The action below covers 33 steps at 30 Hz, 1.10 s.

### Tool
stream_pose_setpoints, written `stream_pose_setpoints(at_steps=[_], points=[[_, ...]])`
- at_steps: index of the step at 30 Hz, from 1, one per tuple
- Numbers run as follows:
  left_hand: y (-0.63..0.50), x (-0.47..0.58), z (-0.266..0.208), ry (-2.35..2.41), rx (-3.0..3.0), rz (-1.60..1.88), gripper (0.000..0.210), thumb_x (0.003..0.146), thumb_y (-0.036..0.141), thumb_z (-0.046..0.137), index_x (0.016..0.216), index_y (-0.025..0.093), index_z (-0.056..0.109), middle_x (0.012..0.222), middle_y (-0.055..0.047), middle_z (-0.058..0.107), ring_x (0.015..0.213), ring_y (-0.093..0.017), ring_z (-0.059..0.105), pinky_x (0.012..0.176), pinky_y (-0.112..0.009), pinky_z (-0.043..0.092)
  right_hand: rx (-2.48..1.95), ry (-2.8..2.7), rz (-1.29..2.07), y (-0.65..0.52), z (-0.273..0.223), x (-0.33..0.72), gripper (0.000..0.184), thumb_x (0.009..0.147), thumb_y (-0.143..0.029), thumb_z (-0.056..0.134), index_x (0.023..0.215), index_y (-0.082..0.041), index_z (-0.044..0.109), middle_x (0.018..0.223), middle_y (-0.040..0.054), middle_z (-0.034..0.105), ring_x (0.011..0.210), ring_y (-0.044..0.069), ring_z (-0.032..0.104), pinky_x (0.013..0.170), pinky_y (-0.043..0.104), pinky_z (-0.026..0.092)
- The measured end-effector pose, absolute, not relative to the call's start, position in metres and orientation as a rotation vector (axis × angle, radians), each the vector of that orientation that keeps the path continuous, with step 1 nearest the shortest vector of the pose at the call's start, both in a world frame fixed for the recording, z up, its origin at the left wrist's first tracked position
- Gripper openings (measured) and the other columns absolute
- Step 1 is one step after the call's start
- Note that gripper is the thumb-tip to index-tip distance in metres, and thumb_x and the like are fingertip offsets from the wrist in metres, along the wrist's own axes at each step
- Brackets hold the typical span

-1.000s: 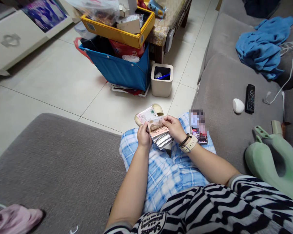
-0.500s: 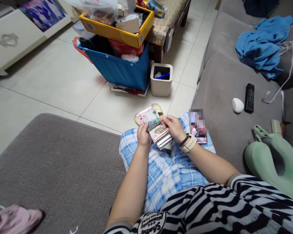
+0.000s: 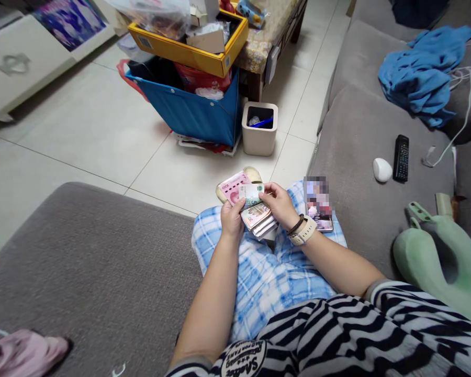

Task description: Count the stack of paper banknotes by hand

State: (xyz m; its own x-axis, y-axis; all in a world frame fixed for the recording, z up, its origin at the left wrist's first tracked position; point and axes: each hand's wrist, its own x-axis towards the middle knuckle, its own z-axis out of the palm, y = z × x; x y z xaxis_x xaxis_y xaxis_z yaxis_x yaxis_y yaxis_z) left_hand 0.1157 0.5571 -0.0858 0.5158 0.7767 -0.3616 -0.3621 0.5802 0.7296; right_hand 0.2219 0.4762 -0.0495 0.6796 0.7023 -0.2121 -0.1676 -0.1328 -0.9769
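Above my lap, my left hand (image 3: 231,219) grips pink banknotes (image 3: 231,185) with its thumb on top. A green banknote (image 3: 250,192) lies across them. The right edge of that green note is pinched by my right hand (image 3: 279,205), which wears a pale watch (image 3: 304,231) and a dark bracelet. Just below the notes, between my hands, is a thick stack of banknotes (image 3: 257,215) with a brownish note on top; what supports the stack is hidden. On my right thigh lies a phone (image 3: 322,223) with its screen lit.
A beige bin (image 3: 259,139) and a blue basket (image 3: 196,115) topped by a yellow box (image 3: 220,63) stand ahead. On the grey sofa at right are a remote (image 3: 401,158), a white rounded object (image 3: 382,170), blue cloth (image 3: 418,78) and a green neck pillow (image 3: 416,251).
The green note has shifted to the right and tilted between my hands, uncovering more of the pink note. My right hand has moved slightly up with it.
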Motion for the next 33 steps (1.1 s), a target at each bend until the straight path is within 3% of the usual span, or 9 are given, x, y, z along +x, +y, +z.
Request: stream_pose_setpoints(at_steps=[6, 13, 23, 33], points=[[0.5568, 0.1171, -0.0817, 0.740, 0.611, 0.769, 0.036, 0.060, 0.031, 0.086, 0.088, 0.015, 0.072, 0.088, -0.007, 0.076, 0.088, -0.024, 0.071, 0.088, -0.038, 0.054, -1.457, -0.468, 0.840, 0.4771, -0.0512, 0.2211, 0.022, 0.073, -0.041, 0.068, 0.077, -0.020, 0.061, 0.075, -0.0013, 0.061, 0.072, 0.015, 0.055, 0.069, 0.028, 0.044], [0.5605, 0.1195, -0.0857, 0.828, 0.537, 0.868, 0.027, 0.065, 0.036, 0.083, 0.070, 0.014, 0.067, 0.067, -0.001, 0.070, 0.066, -0.014, 0.065, 0.073, -0.028, 0.053, -1.440, -0.458, 0.837, 0.4768, -0.0489, 0.2211, 0.021, 0.073, -0.039, 0.068, 0.072, -0.019, 0.059, 0.069, -0.0027, 0.056, 0.067, 0.014, 0.050, 0.064, 0.026, 0.040], [0.5596, 0.1200, -0.0834, 0.841, 0.536, 0.877, 0.024, 0.068, 0.034, 0.081, 0.071, 0.014, 0.068, 0.070, -0.002, 0.069, 0.075, -0.017, 0.067, 0.078, -0.029, 0.051, -1.450, -0.456, 0.840, 0.4772, -0.0464, 0.2208, 0.021, 0.072, -0.039, 0.067, 0.071, -0.020, 0.059, 0.069, -0.0024, 0.056, 0.068, 0.014, 0.050, 0.065, 0.027, 0.040], [0.5609, 0.1201, -0.0856, 0.858, 0.545, 0.890, 0.027, 0.065, 0.033, 0.082, 0.062, 0.015, 0.063, 0.058, 0.003, 0.061, 0.057, -0.010, 0.058, 0.063, -0.023, 0.047, -1.447, -0.458, 0.852, 0.4756, -0.0487, 0.2199, 0.022, 0.073, -0.040, 0.067, 0.072, -0.020, 0.059, 0.071, -0.0021, 0.056, 0.068, 0.014, 0.050, 0.064, 0.026, 0.040]])
